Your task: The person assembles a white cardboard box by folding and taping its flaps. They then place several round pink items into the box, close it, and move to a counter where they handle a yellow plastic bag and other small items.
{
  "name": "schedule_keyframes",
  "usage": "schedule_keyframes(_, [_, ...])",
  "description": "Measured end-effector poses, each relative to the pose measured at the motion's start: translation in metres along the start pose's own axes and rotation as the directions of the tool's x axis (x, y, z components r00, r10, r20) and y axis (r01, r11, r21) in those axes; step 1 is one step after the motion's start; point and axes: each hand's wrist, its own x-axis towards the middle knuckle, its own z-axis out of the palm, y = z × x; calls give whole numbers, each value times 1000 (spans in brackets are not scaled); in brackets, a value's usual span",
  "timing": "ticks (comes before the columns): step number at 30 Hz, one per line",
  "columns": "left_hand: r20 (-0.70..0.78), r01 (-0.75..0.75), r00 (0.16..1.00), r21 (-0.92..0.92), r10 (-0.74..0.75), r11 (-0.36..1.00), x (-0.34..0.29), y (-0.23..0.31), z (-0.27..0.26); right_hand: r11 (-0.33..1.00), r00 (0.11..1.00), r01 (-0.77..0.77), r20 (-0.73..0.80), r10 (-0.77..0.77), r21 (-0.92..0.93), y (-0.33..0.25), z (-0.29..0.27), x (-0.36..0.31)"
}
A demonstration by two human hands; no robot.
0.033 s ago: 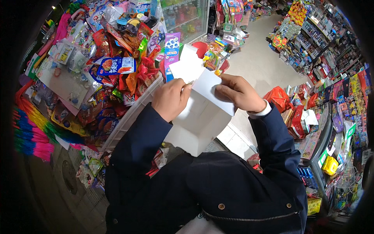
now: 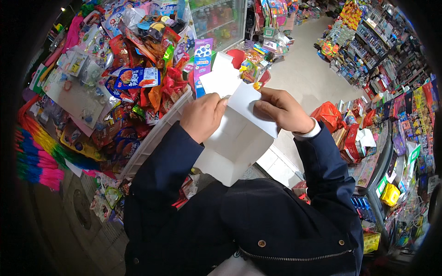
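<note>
A box [image 2: 230,142] of thin white card sits mid-view, open toward the wearer, its inner faces smooth and matte, with straight creases and a pointed lower corner at six o'clock. On its ten o'clock side the left hand [image 2: 201,118] has thumb and curled fingers closed on the card's edge. At two o'clock the right hand [image 2: 284,110] pinches a flat, squarish flap [image 2: 248,102], thumb on the upper face, fingers behind. Toward twelve, a brighter angular panel [image 2: 221,82] sticks out beyond the left hand. Also at twelve, further off, stands a glass-fronted fridge [image 2: 218,23] with bottles inside. At ten o'clock lies a heap of crinkled, glossy packets [image 2: 136,78], mostly red, with a blue one among them; the ridged white wall of a plastic crate [image 2: 156,131] runs near the left sleeve. Fluffy rainbow strands [image 2: 43,147] hang at nine, and a dark round lid [image 2: 82,209] is set in grey paving at eight. A crumpled red bag [image 2: 328,115] bulges between two and three, a soft yellow pack [image 2: 390,195] between three and four. At six the dark cloth jacket [image 2: 184,225] shows round studs and a metal-toothed zip [image 2: 294,258].
</note>
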Motion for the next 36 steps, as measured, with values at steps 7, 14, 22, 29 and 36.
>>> schedule_keyframes(7, [-14, 232, 969, -265, -245, 936, 4, -29, 24, 961, 975, -189, -78, 208, 203, -10, 8, -17])
schedule_keyframes(14, [60, 258, 963, -481, -262, 838, 5, -27, 27, 930, 946, -277, -100, 307, 242, -15, 9, -21])
schedule_keyframes(22, [343, 161, 926, -736, 156, 658, 21, -20, -19, 919, 999, -42, 44, 27, 392, -9, -14, -15])
schedule_keyframes(29, [376, 1, 877, -622, 298, 783, 31, -22, -15, 931, 981, -169, 144, 128, 323, -4, -37, -7])
schedule_keyframes(36, [874, 578, 485, -344, 28, 740, 63, -35, 12, 981, 928, 165, 321, -191, 105, -33, -33, -11])
